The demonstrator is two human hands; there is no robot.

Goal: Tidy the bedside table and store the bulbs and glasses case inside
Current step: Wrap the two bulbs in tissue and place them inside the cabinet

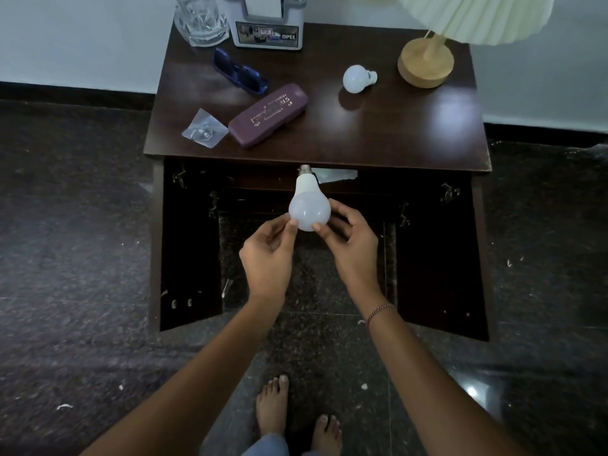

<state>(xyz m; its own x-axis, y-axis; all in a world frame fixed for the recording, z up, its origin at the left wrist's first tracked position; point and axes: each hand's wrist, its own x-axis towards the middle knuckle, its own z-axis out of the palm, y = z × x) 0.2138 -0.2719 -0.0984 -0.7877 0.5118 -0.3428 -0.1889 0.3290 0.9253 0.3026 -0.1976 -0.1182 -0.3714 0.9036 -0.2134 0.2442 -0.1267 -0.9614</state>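
Starting at the far left of the bedside table (pixel 378 133), you have a clear glass (pixel 200 19) at the back corner, and nearer the front edge a small plastic packet (pixel 204 128) that has not been dealt with. Just right of the glass a white box (pixel 267 31) stands against the wall, and in front of it lie folded blue glasses (pixel 239 71) beside the maroon glasses case (pixel 269 114), which sits closed and slanted on the top, so it is not yet stored. Below, both cabinet doors hang open, the left door (pixel 190 245) and the right door (pixel 441 251), so the inside is ready to take things. In the middle, in front of that opening, your left hand (pixel 268 258) and right hand (pixel 353 250) pinch a white bulb (pixel 309 205) between their fingertips, its metal cap pointing toward the cabinet; it is off the top but not yet inside. Further right, a second bulb (pixel 357 79) lies on its side on the top, near the wooden base of the lamp (pixel 426 62) at the back right corner. As I judge it, you are early on: one bulb is halfway there, while the other bulb, the case and the loose bits remain.
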